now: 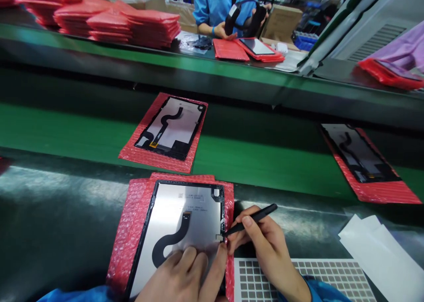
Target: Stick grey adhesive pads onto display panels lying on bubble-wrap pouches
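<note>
Head view: at bottom centre of the frame, a tablet screen (179, 218) lies on red bubble wrap (127, 244). The left hand (179, 273) rests open and flat on it; the right hand (268, 249) pinches a black stylus (253, 218), its tip at the screen's right edge.

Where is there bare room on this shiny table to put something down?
Bare table lies left of the red bubble wrap under the screen panel, and between that wrap and the white paper, above the grid mat. It is crowded around the left hand and right hand.
</note>
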`<state>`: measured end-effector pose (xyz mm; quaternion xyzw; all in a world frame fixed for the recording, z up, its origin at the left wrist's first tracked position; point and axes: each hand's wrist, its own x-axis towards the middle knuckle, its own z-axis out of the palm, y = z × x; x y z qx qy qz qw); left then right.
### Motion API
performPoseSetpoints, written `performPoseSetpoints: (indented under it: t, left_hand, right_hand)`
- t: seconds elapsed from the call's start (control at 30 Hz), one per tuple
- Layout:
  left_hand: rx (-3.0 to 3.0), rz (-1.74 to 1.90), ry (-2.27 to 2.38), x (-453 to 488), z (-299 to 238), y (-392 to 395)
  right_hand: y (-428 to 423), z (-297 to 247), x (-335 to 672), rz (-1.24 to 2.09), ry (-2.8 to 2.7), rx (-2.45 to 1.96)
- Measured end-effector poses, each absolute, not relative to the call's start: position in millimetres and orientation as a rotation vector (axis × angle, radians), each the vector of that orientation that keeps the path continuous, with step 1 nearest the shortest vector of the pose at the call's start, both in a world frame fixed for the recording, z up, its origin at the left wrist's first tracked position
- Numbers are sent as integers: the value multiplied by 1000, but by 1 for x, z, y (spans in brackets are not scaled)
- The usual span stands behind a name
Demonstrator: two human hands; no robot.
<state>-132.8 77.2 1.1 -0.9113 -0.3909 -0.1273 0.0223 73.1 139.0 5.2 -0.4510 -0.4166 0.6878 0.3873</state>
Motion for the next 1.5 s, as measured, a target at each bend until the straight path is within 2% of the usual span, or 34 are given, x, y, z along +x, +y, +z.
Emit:
performPoseSetpoints:
  t: [0.37, 0.67, 0.97, 1.13, 1.27, 1.4, 1.5]
  left_hand:
    - [-2862, -322, -1217, -135, -2, 75]
    - [-2812, -493, -1348, -130, 9, 79]
    - [-2948, -350, -1514, -133, 35, 75]
    - [-2976, -463, -1130, -122, 41, 40]
    - [-2963, -513, -680, -104, 11, -2]
    - [-2854, -542, -573, -97, -17, -21]
    - [-2888, -504, -550, -101, -18, -23]
  right_hand:
    - [139, 5, 74, 1725, -1072, -1182]
    - [139, 2, 74, 1662, -981, -1067]
    - [105, 47, 100, 1368, -1180, -1154]
    - [41, 43, 132, 1331, -1331, -1352]
    - [0, 19, 136, 1379, -1331, -1476]
    - [-18, 2, 128, 1354, -1290, -1536]
    - [-23, 0, 124, 1390, -1394, -1498]
